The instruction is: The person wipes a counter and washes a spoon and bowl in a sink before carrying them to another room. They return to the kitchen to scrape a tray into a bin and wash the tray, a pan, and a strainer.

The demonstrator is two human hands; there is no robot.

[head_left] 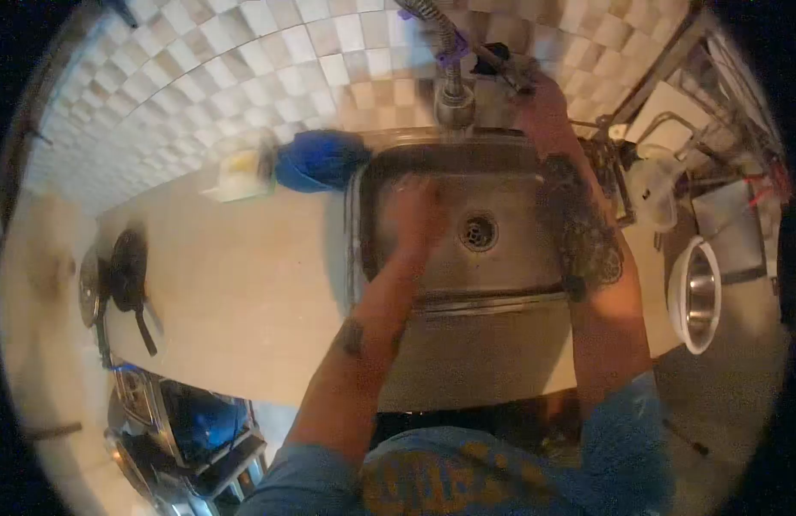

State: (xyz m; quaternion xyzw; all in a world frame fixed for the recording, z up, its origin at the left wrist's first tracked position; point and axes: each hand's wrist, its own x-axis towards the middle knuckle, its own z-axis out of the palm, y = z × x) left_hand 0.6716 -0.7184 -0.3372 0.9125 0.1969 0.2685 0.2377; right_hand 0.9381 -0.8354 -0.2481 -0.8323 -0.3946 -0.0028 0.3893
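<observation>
A metal sink point(510, 271) with a round drain point(478, 231) lies in front of me. Inside its left half, my left hand point(418, 215) hangs low over the basin, its fingers smeared by motion. Beyond the back rim stands a faucet point(455, 108) with a spring hose rising from its head. My right hand point(540, 99) reaches past the sink's back right corner and is closed at the dark faucet handle point(517, 74); its fingertips are blurred there. A blue cloth-like bundle point(319, 161) sits against the sink's back left corner.
A dark pan point(130, 268) lies at the counter's left end. A yellow and white item point(241, 172) stands by the tiled wall point(269, 69). On the right are a white-rimmed metal bowl point(701, 295), a pale container point(660, 191) and a rack. The counter point(226, 284) edge runs in front of me.
</observation>
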